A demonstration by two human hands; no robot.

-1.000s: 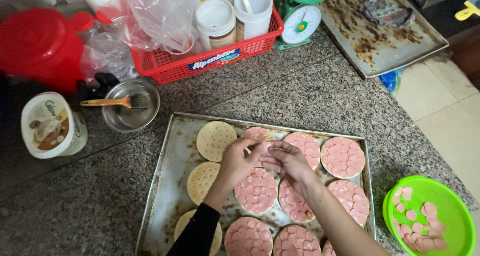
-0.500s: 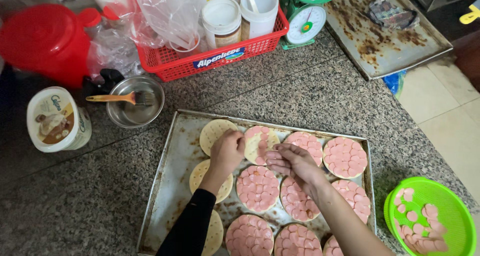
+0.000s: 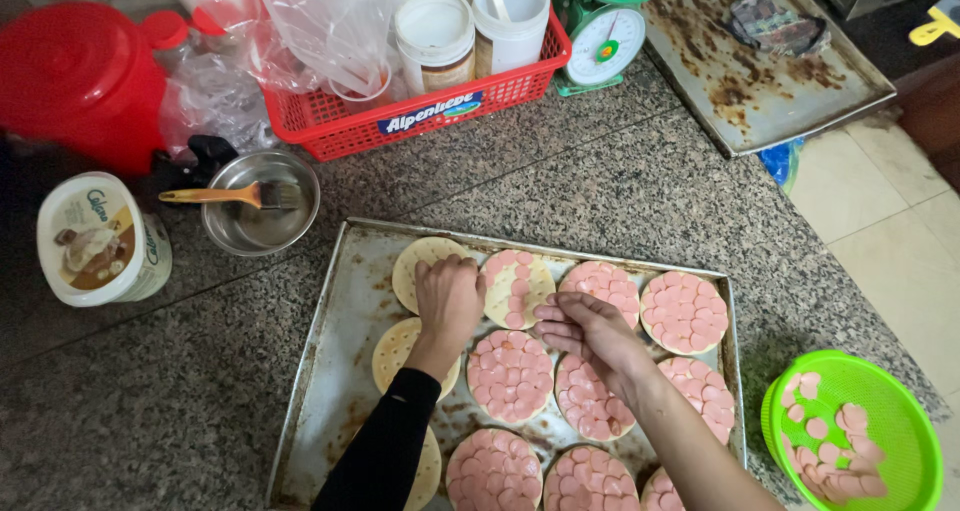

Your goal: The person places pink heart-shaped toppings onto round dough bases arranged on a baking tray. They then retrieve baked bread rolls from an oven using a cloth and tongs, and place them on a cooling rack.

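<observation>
Pink sausage slices (image 3: 516, 289) partly cover one round dough base (image 3: 497, 289) on the metal tray (image 3: 340, 371). Left hand (image 3: 449, 299) rests curled beside it; right hand (image 3: 590, 333) fingers bunched (contents not visible), nearby.

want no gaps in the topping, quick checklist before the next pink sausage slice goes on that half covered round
1. Half covered pale dough round within reach of both hands: ok.
2. Left hand rests at that round's edge: ok.
3. Right hand holds a slice: cannot tell, fingers curled.
4. Pink sausage slices left in the green plastic colander: ok.
5. All rounds on the metal baking tray covered: not ok, bare rounds at left.
6. Round's right side covered: not ok.
</observation>
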